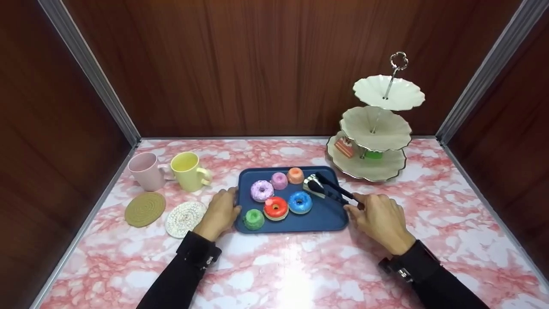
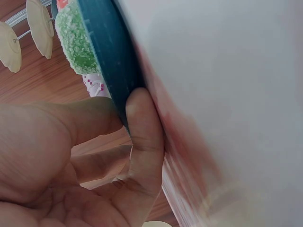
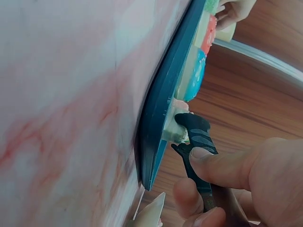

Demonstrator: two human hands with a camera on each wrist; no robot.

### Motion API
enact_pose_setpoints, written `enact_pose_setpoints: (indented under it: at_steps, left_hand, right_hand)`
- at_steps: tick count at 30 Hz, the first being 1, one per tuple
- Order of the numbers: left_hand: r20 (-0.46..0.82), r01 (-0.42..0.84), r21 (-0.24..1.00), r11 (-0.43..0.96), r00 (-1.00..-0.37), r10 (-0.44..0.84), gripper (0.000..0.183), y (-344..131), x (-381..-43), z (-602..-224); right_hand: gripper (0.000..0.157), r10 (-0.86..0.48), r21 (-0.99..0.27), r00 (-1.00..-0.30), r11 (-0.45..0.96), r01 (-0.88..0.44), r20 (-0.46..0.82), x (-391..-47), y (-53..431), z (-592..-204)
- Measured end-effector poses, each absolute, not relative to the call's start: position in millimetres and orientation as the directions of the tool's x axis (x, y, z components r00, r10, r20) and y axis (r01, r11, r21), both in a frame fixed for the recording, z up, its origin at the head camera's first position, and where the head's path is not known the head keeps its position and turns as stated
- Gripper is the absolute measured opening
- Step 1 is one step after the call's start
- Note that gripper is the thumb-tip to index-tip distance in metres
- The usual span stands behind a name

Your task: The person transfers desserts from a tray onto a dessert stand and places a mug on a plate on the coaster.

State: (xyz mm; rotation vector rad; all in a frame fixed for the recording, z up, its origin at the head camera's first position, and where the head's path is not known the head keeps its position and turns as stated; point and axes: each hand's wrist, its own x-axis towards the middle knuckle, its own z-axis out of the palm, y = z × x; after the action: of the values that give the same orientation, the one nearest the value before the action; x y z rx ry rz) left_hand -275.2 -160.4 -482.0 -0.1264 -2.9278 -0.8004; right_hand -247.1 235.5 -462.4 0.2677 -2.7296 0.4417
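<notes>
My left hand (image 1: 221,214) holds the left edge of a dark blue tray (image 1: 317,223), with thumb and finger pinching its rim in the left wrist view. In my right hand (image 1: 381,221) is a pair of black tongs (image 1: 341,191), gripped between thumb and fingers. The tong tips lie around a small pale toy cake slice (image 3: 174,130) at the tray's right side, partly covering it. Also on the tray are a lilac donut (image 1: 257,196), a red donut (image 1: 270,213), a blue donut (image 1: 300,208), and small sugared cakes in purple (image 1: 279,181), orange (image 1: 295,175) and green (image 1: 254,219).
A three-tier stand (image 1: 343,165) rises at the back right, with a layered cake slice (image 1: 344,147) and something green (image 1: 374,155) on its bottom plate. Pink (image 1: 148,174) and yellow mugs (image 1: 185,176) stand left, behind an olive coaster (image 1: 145,209) and a patterned white coaster (image 1: 182,219).
</notes>
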Motion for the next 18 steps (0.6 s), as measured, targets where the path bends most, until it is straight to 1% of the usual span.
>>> enact_pose_setpoints:
  at_steps: [4, 9, 14, 18]
  left_hand:
    - [0.127, 0.113, 0.486, 0.867, -0.99, 0.058, 0.053, -160.9, -275.3, -483.4]
    - [0.096, 0.086, 0.502, 0.861, -0.994, 0.044, 0.054, -160.8, -275.4, -483.8]
    - [0.078, 0.07, 0.516, 0.854, -0.996, 0.035, 0.054, -160.3, -276.0, -483.7]
    - [0.092, 0.083, 0.511, 0.855, -0.995, 0.041, 0.054, -159.8, -276.5, -482.4]
  right_hand:
    - [0.025, -0.131, -0.262, -0.912, 0.933, -0.246, 0.389, -248.1, 238.6, -461.2]
    - [0.022, -0.118, -0.269, -0.917, 0.935, -0.233, 0.382, -248.9, 241.5, -460.1]
    - [0.025, -0.123, -0.259, -0.911, 0.936, -0.238, 0.394, -249.8, 243.0, -460.1]
    - [0.026, -0.118, -0.26, -0.905, 0.935, -0.24, 0.41, -250.7, 244.9, -458.7]
